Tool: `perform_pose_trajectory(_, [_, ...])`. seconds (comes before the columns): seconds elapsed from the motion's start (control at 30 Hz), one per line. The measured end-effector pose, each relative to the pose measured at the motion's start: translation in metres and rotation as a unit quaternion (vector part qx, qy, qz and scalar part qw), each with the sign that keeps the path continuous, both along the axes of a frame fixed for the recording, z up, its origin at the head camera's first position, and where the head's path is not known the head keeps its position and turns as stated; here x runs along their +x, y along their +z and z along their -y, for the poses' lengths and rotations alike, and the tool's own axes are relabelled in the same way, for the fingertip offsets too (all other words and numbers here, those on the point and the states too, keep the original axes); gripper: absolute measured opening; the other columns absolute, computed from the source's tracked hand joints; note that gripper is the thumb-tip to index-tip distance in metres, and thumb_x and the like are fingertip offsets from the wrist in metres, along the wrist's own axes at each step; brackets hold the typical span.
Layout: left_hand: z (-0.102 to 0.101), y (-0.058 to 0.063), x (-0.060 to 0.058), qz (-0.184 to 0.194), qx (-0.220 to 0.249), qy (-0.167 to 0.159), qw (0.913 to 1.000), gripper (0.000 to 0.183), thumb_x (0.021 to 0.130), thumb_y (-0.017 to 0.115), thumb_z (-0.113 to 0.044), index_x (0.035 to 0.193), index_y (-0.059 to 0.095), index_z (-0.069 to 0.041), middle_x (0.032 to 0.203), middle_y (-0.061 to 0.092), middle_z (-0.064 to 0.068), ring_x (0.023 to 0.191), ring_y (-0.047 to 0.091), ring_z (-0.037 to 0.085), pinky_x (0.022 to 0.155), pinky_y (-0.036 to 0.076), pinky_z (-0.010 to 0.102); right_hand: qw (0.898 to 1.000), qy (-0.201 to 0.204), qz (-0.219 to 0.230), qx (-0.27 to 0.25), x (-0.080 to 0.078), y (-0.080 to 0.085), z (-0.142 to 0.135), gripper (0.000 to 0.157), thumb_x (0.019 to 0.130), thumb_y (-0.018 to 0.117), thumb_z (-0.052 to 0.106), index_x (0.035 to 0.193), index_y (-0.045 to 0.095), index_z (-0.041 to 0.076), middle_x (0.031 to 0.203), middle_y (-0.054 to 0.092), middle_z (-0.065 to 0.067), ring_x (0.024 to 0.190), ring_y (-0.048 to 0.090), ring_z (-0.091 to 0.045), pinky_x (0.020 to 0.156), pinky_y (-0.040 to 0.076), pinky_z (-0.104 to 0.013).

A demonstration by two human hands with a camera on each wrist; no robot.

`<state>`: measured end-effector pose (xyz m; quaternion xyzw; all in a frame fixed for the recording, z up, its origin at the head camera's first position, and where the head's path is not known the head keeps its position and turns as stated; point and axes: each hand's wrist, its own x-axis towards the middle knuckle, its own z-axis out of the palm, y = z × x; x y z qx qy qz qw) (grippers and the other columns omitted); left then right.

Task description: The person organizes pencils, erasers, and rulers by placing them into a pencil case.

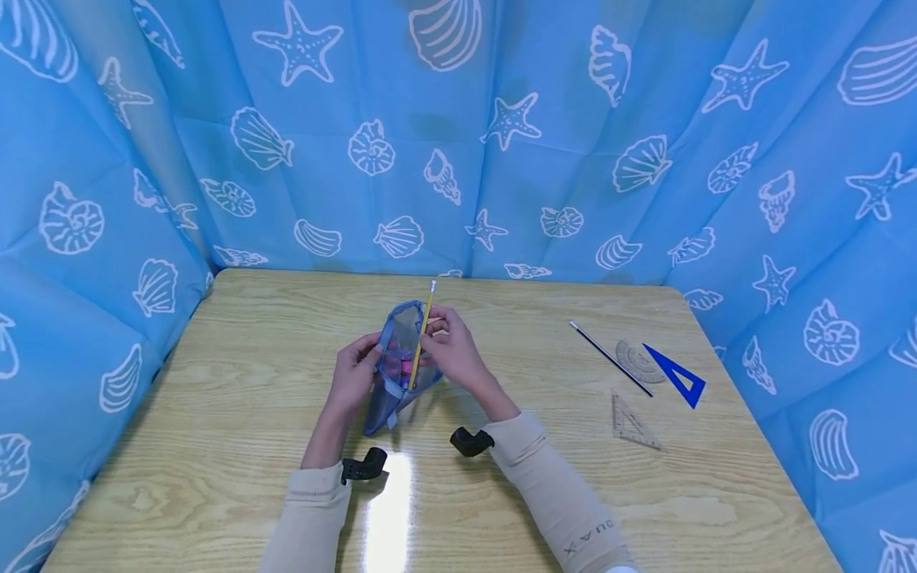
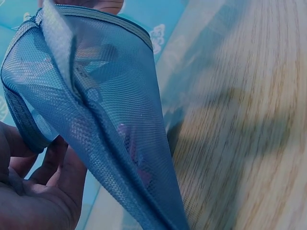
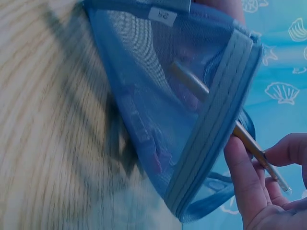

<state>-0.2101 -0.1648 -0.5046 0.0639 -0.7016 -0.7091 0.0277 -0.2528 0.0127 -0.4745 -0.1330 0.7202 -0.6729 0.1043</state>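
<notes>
My arms [image 1: 566,493] reach forward over the woodgrain counter [image 1: 236,398]. Toward its far edge, the soft blue mesh pouch [image 1: 380,410] tilts, mouth gaping; my left fingers [image 1: 363,351] pinch its rim. My right fingers [image 1: 446,338], narrowed, grip the slim yellow pencil [image 1: 415,366] slanting inside.

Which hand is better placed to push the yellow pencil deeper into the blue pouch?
Probably the right hand: it pinches the yellow pencil, whose lower part is inside the open blue pouch. The left hand grips the pouch near its opening.
</notes>
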Motion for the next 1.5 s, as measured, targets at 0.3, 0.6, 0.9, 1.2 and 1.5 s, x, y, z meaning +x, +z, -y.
perform_pose_trajectory(0.3, [-0.003, 0.001, -0.001, -0.008, 0.002, 0.002, 1.0, 0.031, 0.108, 0.042, -0.005, 0.13, 0.06, 0.007, 0.12, 0.063, 0.027, 0.08, 0.062, 0.009, 0.065, 0.052, 0.021, 1.0, 0.008, -0.003, 0.015, 0.004, 0.001, 0.009, 0.039, 0.097, 0.054, -0.003, 0.134, 0.041, -0.005, 0.101, 0.052, -0.009, 0.073, 0.059, -0.014, 0.071, 0.062, -0.047])
perform_pose_trajectory(0.6, [-0.006, 0.0, -0.001, -0.011, -0.001, 0.006, 0.9999, 0.031, 0.108, 0.042, -0.005, 0.131, 0.06, 0.006, 0.119, 0.065, 0.025, 0.081, 0.064, 0.009, 0.068, 0.055, 0.022, 0.999, -0.006, 0.0, 0.046, 0.009, 0.0, 0.015, 0.039, 0.095, 0.056, -0.005, 0.131, 0.043, -0.005, 0.099, 0.055, -0.011, 0.075, 0.065, -0.023, 0.071, 0.063, -0.045])
perform_pose_trajectory(0.9, [-0.008, 0.0, -0.002, -0.007, 0.004, 0.007, 0.9999, 0.032, 0.108, 0.042, -0.005, 0.132, 0.06, 0.006, 0.124, 0.063, 0.028, 0.082, 0.066, 0.009, 0.07, 0.055, 0.022, 0.997, -0.01, 0.007, 0.076, 0.009, -0.003, 0.018, 0.039, 0.094, 0.058, -0.003, 0.13, 0.044, -0.005, 0.1, 0.057, -0.013, 0.069, 0.063, -0.015, 0.061, 0.061, -0.033])
perform_pose_trajectory(1.2, [-0.01, 0.001, -0.002, -0.018, 0.003, 0.006, 0.9998, 0.031, 0.108, 0.043, -0.005, 0.131, 0.06, 0.007, 0.122, 0.063, 0.027, 0.085, 0.065, 0.01, 0.071, 0.056, 0.022, 0.995, -0.008, 0.018, 0.1, 0.008, -0.001, 0.019, 0.041, 0.095, 0.058, -0.003, 0.133, 0.044, -0.005, 0.1, 0.057, -0.013, 0.07, 0.063, -0.016, 0.061, 0.06, -0.031])
perform_pose_trajectory(1.5, [-0.011, 0.003, -0.002, -0.015, -0.004, 0.006, 0.9999, 0.031, 0.108, 0.043, -0.005, 0.132, 0.06, 0.006, 0.124, 0.062, 0.028, 0.087, 0.064, 0.012, 0.071, 0.055, 0.021, 0.992, -0.007, 0.019, 0.124, 0.005, -0.002, 0.019, 0.043, 0.094, 0.06, -0.004, 0.133, 0.045, -0.005, 0.1, 0.057, -0.013, 0.071, 0.063, -0.016, 0.061, 0.06, -0.03])
